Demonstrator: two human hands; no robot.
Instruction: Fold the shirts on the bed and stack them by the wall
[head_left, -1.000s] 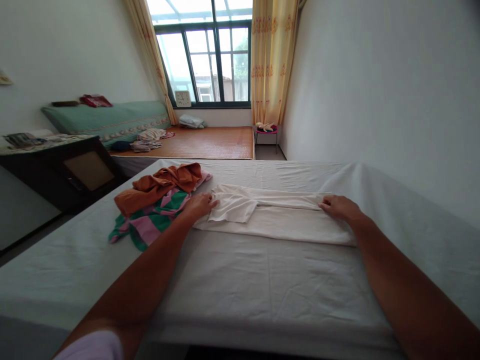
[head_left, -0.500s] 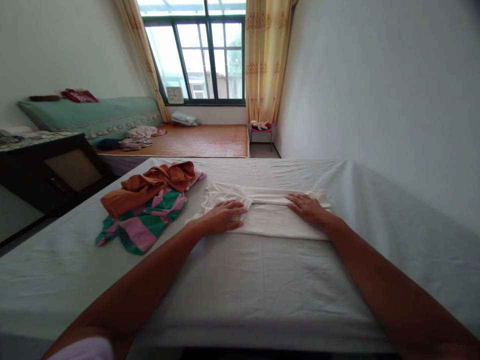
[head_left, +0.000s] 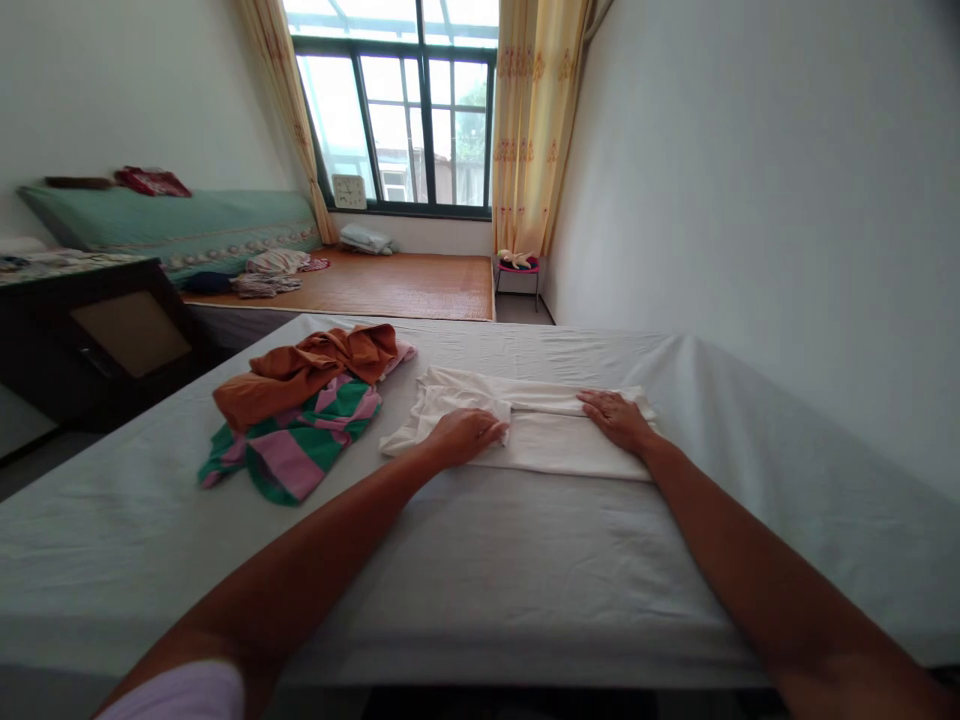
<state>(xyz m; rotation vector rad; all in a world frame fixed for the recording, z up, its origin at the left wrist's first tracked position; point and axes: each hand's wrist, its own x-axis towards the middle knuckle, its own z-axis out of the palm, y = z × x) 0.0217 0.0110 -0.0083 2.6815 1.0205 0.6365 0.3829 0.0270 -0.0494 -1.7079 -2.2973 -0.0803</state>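
Note:
A white garment (head_left: 559, 440), folded into a long flat strip, lies on the sheet-covered table in front of me. Its left end is bunched and wrinkled. My left hand (head_left: 469, 435) is closed with the fingers curled together, gripping a fold of the cloth near that end. My right hand (head_left: 615, 415) rests flat on the garment's right part, fingers stretched out and pointing left. To the left lies an orange-brown garment (head_left: 322, 360), heaped on a green and pink striped garment (head_left: 296, 455). Neither hand touches these two.
A white sheet (head_left: 517, 580) covers the table. Beyond it stands a low bed with a brown mat (head_left: 405, 285) and some clothes on it. A dark cabinet (head_left: 97, 330) is at the left, a small stool (head_left: 517, 268) by the curtain, and a white wall (head_left: 750, 180) at the right.
My left hand has gone from lying flat with spread fingers to closing on the cloth, shifting slightly right. My right hand stays flat on the garment. The camera view has shifted a little.

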